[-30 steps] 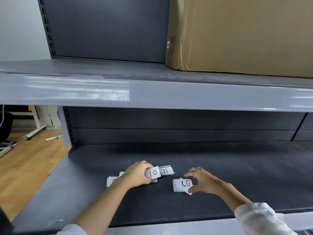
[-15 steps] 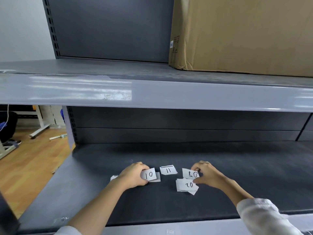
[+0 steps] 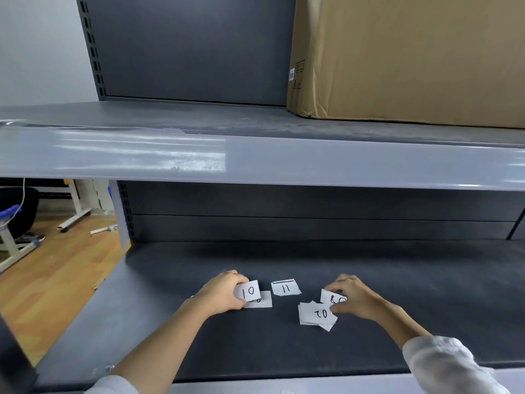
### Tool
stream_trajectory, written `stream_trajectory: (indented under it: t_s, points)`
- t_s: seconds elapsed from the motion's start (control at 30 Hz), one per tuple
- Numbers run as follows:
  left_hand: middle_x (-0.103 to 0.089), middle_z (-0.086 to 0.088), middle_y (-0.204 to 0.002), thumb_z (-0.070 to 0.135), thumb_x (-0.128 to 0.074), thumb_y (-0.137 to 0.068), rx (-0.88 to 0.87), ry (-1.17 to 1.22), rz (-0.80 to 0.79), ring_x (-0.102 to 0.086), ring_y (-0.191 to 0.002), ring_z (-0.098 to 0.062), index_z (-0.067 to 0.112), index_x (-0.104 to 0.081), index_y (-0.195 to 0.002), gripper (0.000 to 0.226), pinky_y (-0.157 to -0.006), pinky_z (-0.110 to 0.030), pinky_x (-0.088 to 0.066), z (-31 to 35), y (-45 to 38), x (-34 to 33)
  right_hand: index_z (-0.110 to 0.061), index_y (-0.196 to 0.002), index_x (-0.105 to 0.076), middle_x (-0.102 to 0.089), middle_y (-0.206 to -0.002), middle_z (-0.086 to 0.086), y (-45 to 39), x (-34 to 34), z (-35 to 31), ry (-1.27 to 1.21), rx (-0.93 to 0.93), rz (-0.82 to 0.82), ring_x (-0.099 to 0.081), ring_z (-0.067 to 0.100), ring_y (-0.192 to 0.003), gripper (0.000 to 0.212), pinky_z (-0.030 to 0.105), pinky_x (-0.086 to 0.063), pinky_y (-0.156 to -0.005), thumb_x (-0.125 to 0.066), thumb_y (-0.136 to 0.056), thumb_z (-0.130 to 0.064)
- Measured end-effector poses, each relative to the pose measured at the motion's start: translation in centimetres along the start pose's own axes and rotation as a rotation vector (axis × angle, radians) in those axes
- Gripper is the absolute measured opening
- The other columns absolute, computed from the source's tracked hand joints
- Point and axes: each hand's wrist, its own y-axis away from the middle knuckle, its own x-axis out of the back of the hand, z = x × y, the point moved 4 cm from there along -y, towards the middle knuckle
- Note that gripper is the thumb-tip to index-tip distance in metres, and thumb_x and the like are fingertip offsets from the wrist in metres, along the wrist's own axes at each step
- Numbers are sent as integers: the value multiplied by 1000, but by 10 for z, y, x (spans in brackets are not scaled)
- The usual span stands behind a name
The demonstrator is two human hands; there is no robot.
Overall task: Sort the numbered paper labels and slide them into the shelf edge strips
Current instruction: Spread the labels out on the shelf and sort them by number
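Pinching label 10 (image 3: 250, 291), left hand (image 3: 224, 292); right hand (image 3: 356, 301) grips another label (image 3: 329, 298).

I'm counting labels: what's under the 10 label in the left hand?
Another white label lies partly under the 10 label; its number is mostly covered.

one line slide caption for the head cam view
Left hand pinches label 10; right hand lifts a label off the stack.

I see both forearms reaching forward, sleeves pushed back. My left hand (image 3: 224, 291) pinches a label; my right hand (image 3: 352, 300) curls, fingertips pinching another.
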Motion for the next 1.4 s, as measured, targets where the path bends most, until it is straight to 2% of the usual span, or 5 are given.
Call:
stream_trajectory:
  t_s: [0.23, 0.63, 0.83, 1.0, 1.4]
  points:
    - [-50, 5, -112, 27, -64, -81, -28, 17, -4, -49, -98, -13, 25, -58, -114, 34, -47, -14, -28, 11, -3, -3, -19, -119, -58, -45, -108, 1, 6, -16, -22, 17, 47, -132, -37, 13, -107, 50, 25, -36, -88, -72, -71, -26]
    - [-52, 6, -116, 20, -62, -79, -60, 26, 19, -50, -106, -14, 23, -58, -116, 37, -88, -28, -44, 18, 0, 3, -7, -95, -61, -41, -90, -1, 7, 7, -34, 8, 87, -56, -42, 12, -78, 24, 21, -32, -63, -66, -75, -20]
    - [-59, 6, -86, 16, -61, -77, -106, 44, 45, -51, -78, -16, 22, -63, -99, 24, -56, -22, -35, 36, 5, 8, -13, -133, -41, -51, -102, -3, 1, 7, -71, -95, 107, 13, -49, 13, -90, 65, 22, -41, -76, -71, -76, -19]
    - [-63, 3, -111, 21, -67, -79, -137, 28, 44, -52, -101, -14, 21, -57, -121, 43, -82, -31, -48, 49, 8, 11, -15, -138, -32, -59, -122, 4, -2, 4, -109, -168, 198, 19, -52, 14, -95, 73, 22, -42, -81, -70, -76, -16]
    - [-61, 4, -90, 22, -67, -76, -162, 20, 43, -51, -78, -13, 23, -64, -109, 33, -57, -20, -38, 46, 12, 4, -18, -135, -37, -53, -107, -7, 0, -4, -108, -319, 214, 44, -53, 0, -75, 71, 16, -44, -82, -72, -74, -11]
